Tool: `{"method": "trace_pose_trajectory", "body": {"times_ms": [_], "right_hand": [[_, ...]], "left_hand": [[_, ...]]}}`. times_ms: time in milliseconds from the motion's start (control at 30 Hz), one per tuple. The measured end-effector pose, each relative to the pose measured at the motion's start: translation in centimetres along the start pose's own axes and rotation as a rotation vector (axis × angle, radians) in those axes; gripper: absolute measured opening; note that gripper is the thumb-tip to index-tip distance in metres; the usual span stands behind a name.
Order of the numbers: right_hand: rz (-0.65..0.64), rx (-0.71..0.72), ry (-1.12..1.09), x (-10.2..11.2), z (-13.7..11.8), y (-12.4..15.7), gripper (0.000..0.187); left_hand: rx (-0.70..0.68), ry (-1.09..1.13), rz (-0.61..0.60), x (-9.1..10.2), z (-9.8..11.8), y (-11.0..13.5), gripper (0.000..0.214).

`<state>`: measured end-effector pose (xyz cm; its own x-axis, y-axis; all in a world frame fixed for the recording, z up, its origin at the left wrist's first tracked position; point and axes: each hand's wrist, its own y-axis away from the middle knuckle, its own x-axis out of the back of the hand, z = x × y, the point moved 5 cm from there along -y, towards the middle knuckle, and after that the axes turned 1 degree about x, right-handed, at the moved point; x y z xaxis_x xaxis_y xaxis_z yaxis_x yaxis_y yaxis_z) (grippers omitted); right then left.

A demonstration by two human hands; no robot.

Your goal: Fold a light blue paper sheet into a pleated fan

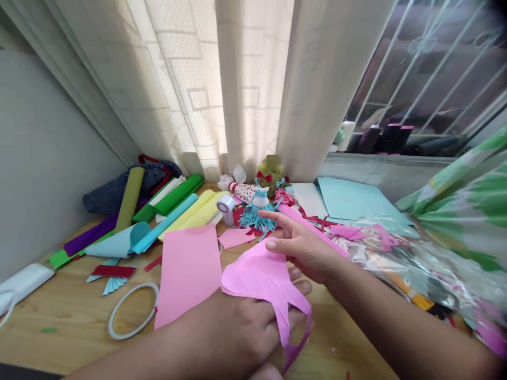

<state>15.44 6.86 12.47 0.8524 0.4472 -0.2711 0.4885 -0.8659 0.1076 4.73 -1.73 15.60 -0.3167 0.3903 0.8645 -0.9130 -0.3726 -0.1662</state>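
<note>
Pink cut paper (261, 279): an irregular piece with a narrow tail, it lies across the fingers of our left hand, and the tail hangs down past them toward the tabletop.

Left hand (233, 327): palm down, fingers spread, gripping nothing; the paper simply rests on it.

Right hand (301, 245): held above the paper, open, with thumb and forefinger apart; the thumb is at the paper's upper edge, and we cannot tell whether it touches. It has hold of nothing.

Arms: both forearms reach in from the near edge, the left low and the right from the lower right.

Near room: wood of the tabletop (79, 338) shows between a pink sheet (188, 274) and a ring of tape (134, 284); the table's near edge runs along the lower left.

Bag: at right, a clear plastic bag (380, 248) holds pink scraps and an orange-handled tool (412, 291).

Far side: rolled green crepe paper (176, 194) and yellow crepe paper (194, 214) lie beside a paper figure with a blue fringe (257, 216); light blue card (348, 198) lies beyond.

Back edge: a cream curtain (253, 89) hangs behind the table.
</note>
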Motion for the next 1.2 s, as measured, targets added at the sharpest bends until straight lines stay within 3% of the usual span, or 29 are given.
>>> {"method": "trace_pose_trajectory", "body": {"times_ms": [100, 200, 267, 367, 467, 533, 700, 1033, 1200], "right_hand": [[-0.058, 0.057, 0.027, -1.4, -1.6, 0.0, 0.071], [-0.045, 0.168, 0.096, -2.1, -3.6, 0.0, 0.064], [0.005, 0.248, 0.144, -2.2, -4.6, 0.1, 0.058], [0.098, 0.325, 0.198, -2.2, -5.4, 0.0, 0.054], [0.203, 0.392, 0.228, -2.2, -5.5, 0.0, 0.051], [0.247, 0.431, 0.229, -2.2, -5.5, 0.0, 0.05], [0.32, 0.48, 0.205, -1.8, -5.5, 0.6, 0.049], [0.257, 0.418, 0.001, -1.0, -4.9, 2.0, 0.061], [0.342, 0.439, -0.042, -0.1, -4.4, 2.5, 0.056]], "left_hand": [[0.004, 0.064, 0.117, 0.1, -0.7, 1.4, 0.06], [0.155, 0.139, 0.271, 0.4, -2.5, 3.3, 0.065], [0.304, 0.255, 0.44, 0.9, -4.1, 4.6, 0.061], [0.461, 0.599, 0.773, 1.8, -6.0, 6.2, 0.037], [0.505, 0.892, 1.052, 2.5, -7.1, 6.3, 0.02], [0.513, 0.922, 1.151, 3.0, -7.3, 5.8, 0.017], [0.545, 0.783, 1.244, 3.7, -7.7, 4.9, 0.02], [0.48, 0.948, 1.238, 3.3, -7.4, 3.7, 0.015], [0.453, 0.983, 1.212, 3.4, -6.9, 3.7, 0.012]]}}
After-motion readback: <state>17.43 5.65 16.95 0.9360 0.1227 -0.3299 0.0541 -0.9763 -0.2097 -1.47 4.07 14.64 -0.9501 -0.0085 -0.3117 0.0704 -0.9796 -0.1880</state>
